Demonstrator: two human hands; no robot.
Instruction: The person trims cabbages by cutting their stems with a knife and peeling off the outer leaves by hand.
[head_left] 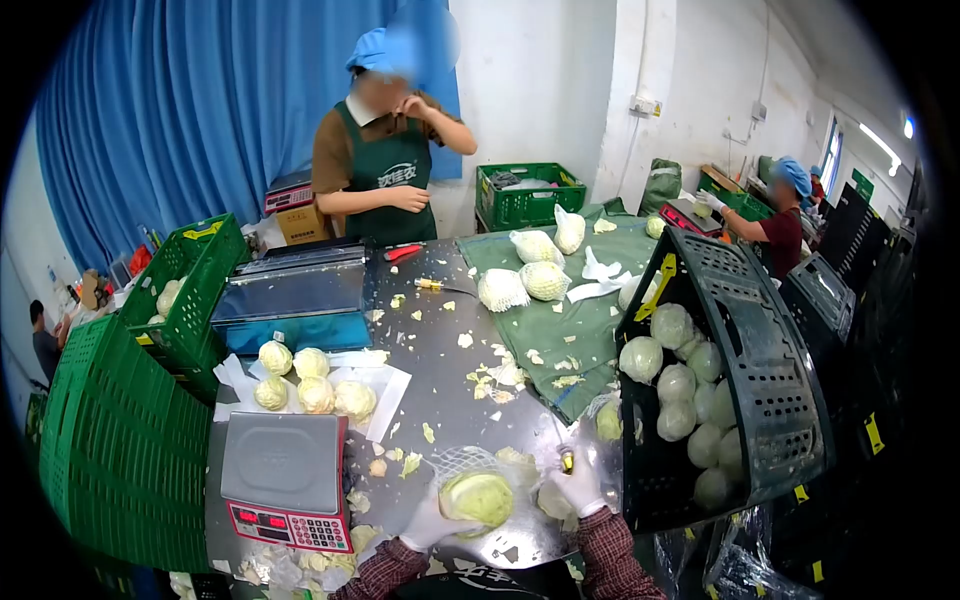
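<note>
My gloved left hand (432, 518) grips a pale green cabbage (478, 499) from its left side, at the table's near edge. A white foam net (465, 462) lies just behind the cabbage, partly against it. My gloved right hand (579, 488) is closed around what looks like a small knife (567, 460) with a yellow handle; its blade is hard to make out. Loose pale leaves (520, 462) lie between my hands. Right of them, a green cabbage (608, 420) in clear wrap sits beside the tilted crate.
A dark crate (790, 420) of wrapped cabbages leans at right. At left stand a scale (280, 465), bare cabbages (313, 393) on white sheets, and green crates (130, 440). Netted cabbages (543, 281) rest on green cloth (540, 345). A co-worker (385, 150) stands opposite.
</note>
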